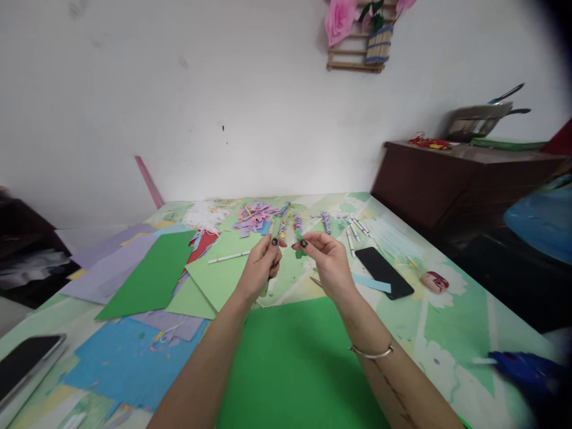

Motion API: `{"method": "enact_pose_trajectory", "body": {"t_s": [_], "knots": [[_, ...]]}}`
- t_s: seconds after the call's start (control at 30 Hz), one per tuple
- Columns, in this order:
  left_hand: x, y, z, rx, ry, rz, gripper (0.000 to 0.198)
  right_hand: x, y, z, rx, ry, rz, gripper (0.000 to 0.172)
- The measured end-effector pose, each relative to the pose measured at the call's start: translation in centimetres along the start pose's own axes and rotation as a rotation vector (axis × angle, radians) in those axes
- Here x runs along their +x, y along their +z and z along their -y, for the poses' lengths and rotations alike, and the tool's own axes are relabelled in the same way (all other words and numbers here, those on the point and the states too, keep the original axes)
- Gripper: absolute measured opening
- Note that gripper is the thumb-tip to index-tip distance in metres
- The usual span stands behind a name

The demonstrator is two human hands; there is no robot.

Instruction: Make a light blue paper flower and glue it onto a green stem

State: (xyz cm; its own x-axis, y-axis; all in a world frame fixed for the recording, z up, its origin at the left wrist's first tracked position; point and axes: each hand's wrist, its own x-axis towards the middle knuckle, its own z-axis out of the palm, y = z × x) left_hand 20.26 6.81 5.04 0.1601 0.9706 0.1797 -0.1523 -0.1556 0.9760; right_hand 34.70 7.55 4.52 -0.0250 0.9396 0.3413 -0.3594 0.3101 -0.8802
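Observation:
My left hand (263, 262) is closed around a pale green strip (276, 227) that stands up above the thumb; its lower part is mostly hidden. My right hand (328, 259) pinches a small green paper piece (299, 235) between thumb and forefinger, a short gap from the left thumb. Behind the hands lie bundles of small purple pieces (326, 223) and a pile of pink and purple paper scraps (254, 217). Beneath my forearms is a large green sheet (295, 357). A scissors-like pointed tip (315, 280) shows beside my right wrist.
Coloured sheets (147, 274) and a blue sheet (129, 363) cover the left side. At right lie white pens (351, 241), a black phone (384, 272), a light blue strip (372, 283), a small pink case (434, 282) and a blue glue gun (522, 366). A dark cabinet (424, 179) stands beyond.

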Motion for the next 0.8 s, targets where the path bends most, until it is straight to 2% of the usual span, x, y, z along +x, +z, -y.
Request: {"method": "enact_pose_trajectory", "body": {"t_s": [0.1, 0.2, 0.33, 0.4, 0.5, 0.57, 0.7, 0.8], "knots": [[0.0, 0.1, 0.2, 0.062, 0.038, 0.05, 0.024, -0.2, 0.2, 0.3, -0.023, -0.033, 0.005, 0.013], [0.1, 0.3, 0.4, 0.209, 0.144, 0.062, 0.021, -0.3, 0.3, 0.5, -0.086, -0.06, -0.01, 0.012], [-0.1, 0.6, 0.5, 0.458, 0.338, -0.034, 0.015, -0.5, 0.4, 0.5, -0.135, -0.063, -0.047, 0.011], [-0.3, 0.8, 0.7, 0.526, 0.377, -0.087, 0.023, -0.6, 0.5, 0.4, -0.144, -0.06, -0.059, 0.01], [-0.6, 1.0, 0.9, 0.554, 0.396, -0.123, 0.042, -0.7, 0.7, 0.3, -0.168, -0.074, -0.075, 0.01], [-0.8, 1.2, 1.1, 0.534, 0.403, -0.148, 0.047, -0.8, 0.8, 0.4, -0.198, -0.085, -0.102, 0.01], [-1.0, 1.3, 1.4, 0.497, 0.406, -0.2, 0.042, -1.0, 1.1, 0.6, -0.264, -0.101, -0.149, 0.011], [-0.9, 1.4, 1.4, 0.465, 0.444, -0.188, 0.036, -1.1, 1.2, 0.7, -0.299, -0.107, -0.155, 0.012]]}}
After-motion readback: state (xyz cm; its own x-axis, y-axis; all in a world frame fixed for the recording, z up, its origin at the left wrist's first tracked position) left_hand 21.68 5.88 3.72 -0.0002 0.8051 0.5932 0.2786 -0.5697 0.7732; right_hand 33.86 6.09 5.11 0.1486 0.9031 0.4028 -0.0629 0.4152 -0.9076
